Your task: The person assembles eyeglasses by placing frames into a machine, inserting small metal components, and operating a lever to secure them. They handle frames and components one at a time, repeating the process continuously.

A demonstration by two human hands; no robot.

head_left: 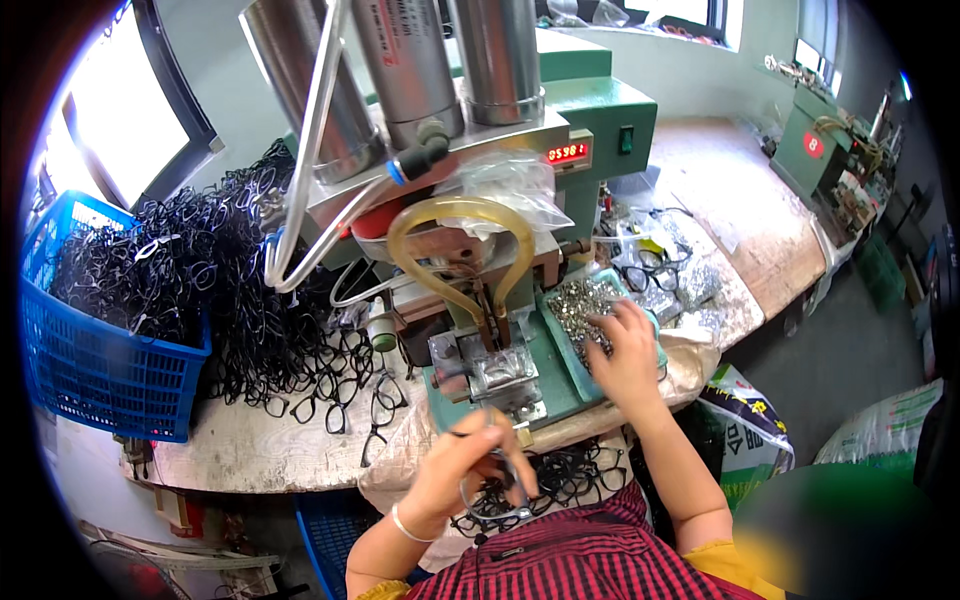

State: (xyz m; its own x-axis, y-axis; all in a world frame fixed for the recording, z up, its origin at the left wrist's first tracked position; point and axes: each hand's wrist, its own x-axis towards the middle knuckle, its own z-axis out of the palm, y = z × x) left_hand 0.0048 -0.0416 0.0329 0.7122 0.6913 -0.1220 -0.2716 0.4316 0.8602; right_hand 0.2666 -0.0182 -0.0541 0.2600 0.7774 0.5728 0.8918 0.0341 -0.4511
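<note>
Metal hinge bits in tray (pixel 560 345) right of press (pixel 480 290): right hand (pixel 625 355) fingers spread, picking; left hand (pixel 470 465) grips eyeglass frame (pixel 495 495). Take one only.

A worn, pale workbench (pixel 260 440) with a curved front edge carries everything, and the green press machine (pixel 540 150) standing at its middle serves as the landmark. Left of the machine, a blue plastic basket (pixel 90 370) sits on the bench, heaped with black spectacle frames. Between basket and machine, a loose pile of black frames (pixel 300 330) spills over the surface toward the front edge. Right of the machine's base lies a green tray (pixel 553 330) of small silvery metal parts. Behind the tray, clear plastic bags (pixel 680 280) rest on the bench.
</note>
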